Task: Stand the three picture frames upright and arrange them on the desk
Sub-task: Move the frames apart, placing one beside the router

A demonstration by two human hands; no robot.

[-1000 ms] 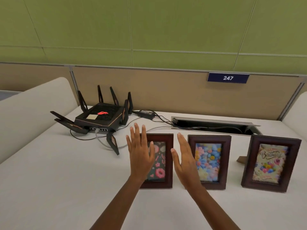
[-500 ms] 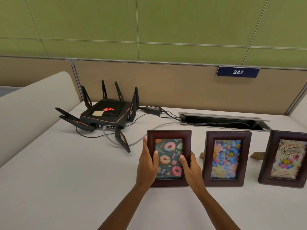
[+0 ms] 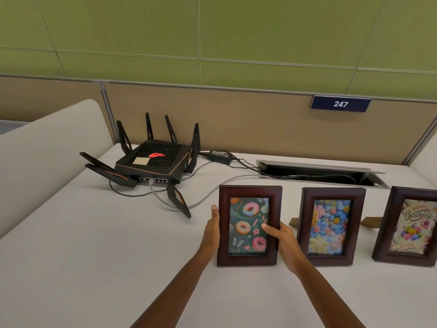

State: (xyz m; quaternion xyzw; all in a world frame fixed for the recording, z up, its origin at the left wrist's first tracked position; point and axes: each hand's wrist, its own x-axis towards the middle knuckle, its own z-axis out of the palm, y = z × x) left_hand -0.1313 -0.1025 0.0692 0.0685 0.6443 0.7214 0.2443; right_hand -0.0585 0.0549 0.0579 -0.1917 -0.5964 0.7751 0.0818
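Bare desk [image 3: 82,256] leftward — router [image 3: 151,165] and cables [image 3: 196,204] behind, frames rightward.

White desk [image 3: 82,245]: router [image 3: 151,165], cables [image 3: 205,197], three upright picture frames [image 3: 249,226]

Birthday frame [image 3: 410,227] is cut off at right.

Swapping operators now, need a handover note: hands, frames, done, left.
Left hand: on the left edge of the donut frame.
Right hand: on its right edge, thumb on the glass.
Donut frame stands upright, leftmost in the row, near the router.
Flower frame and birthday frame stand upright to its right, untouched, on the desk.
Done: all three upright in a row.
Left: probably square up the donut frame, then let go.
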